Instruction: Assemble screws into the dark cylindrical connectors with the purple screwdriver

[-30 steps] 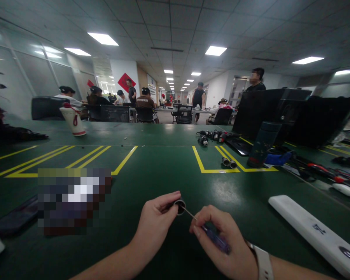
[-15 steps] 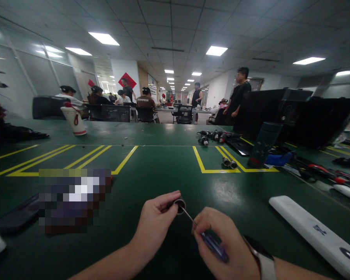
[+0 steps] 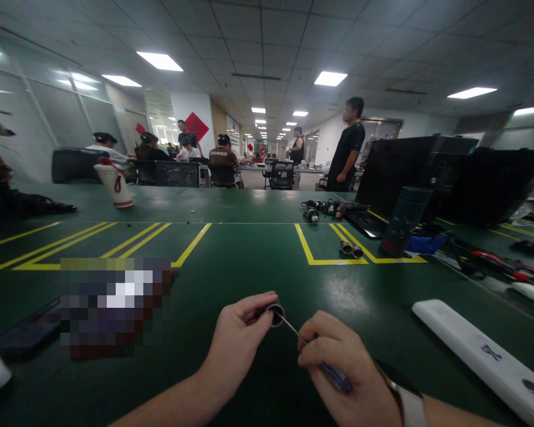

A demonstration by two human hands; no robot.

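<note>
My left hand (image 3: pixel 240 335) pinches a small round metal connector shell (image 3: pixel 276 315) between thumb and fingers, its open end turned toward my right hand. My right hand (image 3: pixel 340 362) is closed round the purplish handle of a screwdriver (image 3: pixel 336 377). Its thin shaft points up and left, and the tip reaches into the shell's opening; what it touches inside is hidden. A watch with a pale strap is on my right wrist. Both hands are just above the green table (image 3: pixel 231 284).
Two similar metal connectors (image 3: pixel 351 248) lie by the yellow tape, with more cabled connectors (image 3: pixel 323 207) behind. A white oblong device (image 3: pixel 480 356) lies at right, a dark bottle (image 3: pixel 404 220) beyond it. At left are a phone (image 3: pixel 26 332) and a paper cup (image 3: pixel 115 185).
My right hand and the screwdriver have shifted slightly right, with the fingers moved on the handle. My left hand holds nearly still. In the background, a standing person in black has moved left.
</note>
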